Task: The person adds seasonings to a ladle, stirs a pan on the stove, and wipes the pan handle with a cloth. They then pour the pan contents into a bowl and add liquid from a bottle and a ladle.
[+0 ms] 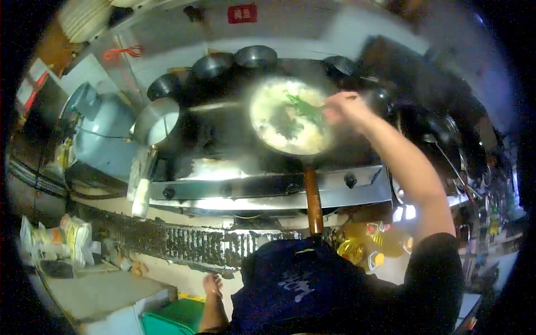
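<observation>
My right hand (347,109) is over the right rim of a wooden-handled pan (293,153), closed on leafy greens (303,107) that reach down into it. Pale, steaming liquid (268,111) fills the pan, and a darker leafy clump (289,129) lies in its middle. The pan's brown handle (314,201) points toward my body. Low at my left side hangs my left hand (212,283), with nothing visible in it and its fingers loosely apart. Steam and motion blur the right fingertips.
Left on the stove stands a second pan (157,124) with a pale handle. Dark woks (213,66) line the back. A blue-grey gas cylinder (103,142) stands far left. Oil bottles (353,249) are below the stove at right, and a green bin (174,317) is at lower left.
</observation>
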### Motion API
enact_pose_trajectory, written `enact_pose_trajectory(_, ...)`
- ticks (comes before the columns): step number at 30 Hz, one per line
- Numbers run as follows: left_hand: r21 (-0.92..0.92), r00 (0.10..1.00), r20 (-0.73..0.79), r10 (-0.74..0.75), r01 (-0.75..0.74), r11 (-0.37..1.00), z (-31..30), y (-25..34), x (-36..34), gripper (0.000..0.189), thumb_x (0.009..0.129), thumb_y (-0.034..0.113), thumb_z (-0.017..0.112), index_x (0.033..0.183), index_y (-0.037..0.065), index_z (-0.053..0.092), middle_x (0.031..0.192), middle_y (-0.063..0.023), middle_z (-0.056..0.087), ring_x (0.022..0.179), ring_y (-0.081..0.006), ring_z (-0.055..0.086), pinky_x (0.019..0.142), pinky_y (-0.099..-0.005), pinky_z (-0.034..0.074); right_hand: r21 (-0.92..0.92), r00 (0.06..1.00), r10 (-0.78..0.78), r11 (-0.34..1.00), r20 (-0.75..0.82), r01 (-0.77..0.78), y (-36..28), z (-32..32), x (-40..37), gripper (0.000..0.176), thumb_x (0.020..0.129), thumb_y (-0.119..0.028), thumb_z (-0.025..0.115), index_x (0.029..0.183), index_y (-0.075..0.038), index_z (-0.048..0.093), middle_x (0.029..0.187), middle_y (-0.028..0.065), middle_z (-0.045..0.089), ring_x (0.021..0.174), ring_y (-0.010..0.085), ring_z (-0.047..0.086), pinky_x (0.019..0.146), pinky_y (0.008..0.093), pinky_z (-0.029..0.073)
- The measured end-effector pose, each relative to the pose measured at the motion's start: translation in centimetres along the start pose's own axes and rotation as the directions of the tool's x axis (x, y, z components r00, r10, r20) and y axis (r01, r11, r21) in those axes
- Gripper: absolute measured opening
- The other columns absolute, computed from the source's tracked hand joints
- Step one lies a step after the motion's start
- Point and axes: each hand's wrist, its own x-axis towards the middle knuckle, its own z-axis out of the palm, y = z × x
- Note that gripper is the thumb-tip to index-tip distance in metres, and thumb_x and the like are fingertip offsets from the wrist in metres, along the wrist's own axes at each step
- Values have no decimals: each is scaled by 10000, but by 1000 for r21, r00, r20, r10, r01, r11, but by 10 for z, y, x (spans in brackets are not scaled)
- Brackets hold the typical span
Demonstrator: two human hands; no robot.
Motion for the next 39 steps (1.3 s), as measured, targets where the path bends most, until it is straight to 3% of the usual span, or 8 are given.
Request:
enact_pose_trajectory(3,177,935,-348,60,3,984,110,59,2,169,880,290,480,854,124,498,670,-21,519,528,-125,490,411,-261,372,-46,992,42,998,-123,-48,-2,-31,5,263,875,-191,466,975,17,592,837,153,637,665,181,624,602,276,534)
enact_pose_trajectory(6,19,994,101,-37,36,999,96,55,47,97,878,207,496,832,123,481,565,-14,457,437,-116,409,364,-248,307,85,981,32,996,-191,-16,12,-16,21,239,879,-154,463,984,23,584,849,160,639,679,189,632,599,283,535)
enact_pose_trajectory(15,-174,961,-47,-271,259,950,36,22,38,128,842,210,553,773,106,523,595,-29,498,491,-175,483,413,-314,396,-12,969,103,994,-227,-109,-4,-32,3,217,859,-130,487,984,26,573,821,164,628,643,191,623,572,290,541)
enact_pose_trajectory(18,995,981,45,189,-60,75,-15,-26,44,95,822,165,548,786,79,537,591,-45,494,523,-202,504,446,-344,434,59,976,10,998,-219,3,7,-5,15,216,868,-140,494,960,33,585,829,169,639,655,203,636,575,287,540)
enact_pose_trajectory(21,290,943,-330,33,68,955,-5,-38,35,91,809,124,535,802,33,541,620,-77,513,537,-221,518,443,-341,447,93,998,3,996,-65,3,15,11,12,216,870,-145,504,962,28,594,806,163,640,653,203,636,575,287,539)
enact_pose_trajectory(33,766,988,-89,125,-13,643,11,-69,38,296,781,341,574,980,129,522,748,-43,573,607,-222,558,543,-372,456,50,997,-73,996,-38,74,14,1,7,219,887,-166,488,962,9,597,787,134,636,650,182,631,567,268,529)
enact_pose_trajectory(36,53,990,-74,-116,120,991,26,-61,8,202,821,321,531,888,133,504,641,-43,526,469,-195,458,426,-371,399,-35,999,-16,999,31,18,10,-36,5,224,883,-150,467,975,8,597,811,133,635,669,176,626,564,259,524)
enact_pose_trajectory(39,274,942,-334,-35,133,952,29,-81,10,147,843,260,520,864,116,504,686,-79,546,529,-236,504,407,-382,396,-122,994,-99,988,-56,91,9,-58,7,204,842,-168,543,934,-11,635,797,102,633,696,157,608,619,266,511)
